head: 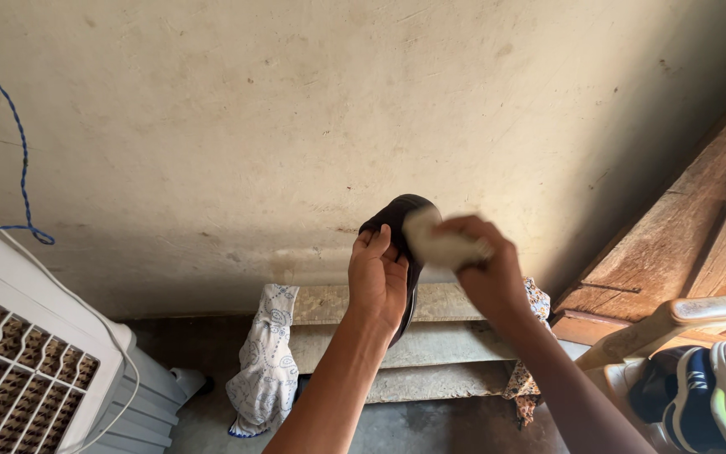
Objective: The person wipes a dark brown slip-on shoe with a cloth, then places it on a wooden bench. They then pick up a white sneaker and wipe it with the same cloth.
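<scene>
Near the middle of the frame, the left hand holds a black rubber-like sandal or shoe up against the pale plaster wall, its grip wrapped around the lower half, with the fingers curled over the near edge and the thumb side hidden behind. The shoe's long axis runs nearly upright, tilted a little to the right at the top, so the rounded end points toward the upper middle of the frame and the other end drops below the palm. Just right of it, the right hand pinches a small pale cloth or pad, blurred, pressed against the shoe's upper right face; its grip is closed tight on that cloth. The cloth therefore lies up and to the right of the left grip, touching the shoe above the left fingers. Below the hands, a white patterned cloth hangs over stone steps; a white air cooler fills the lower left, and dark-and-white sports shoes sit at the lower right beside a wooden door.
</scene>
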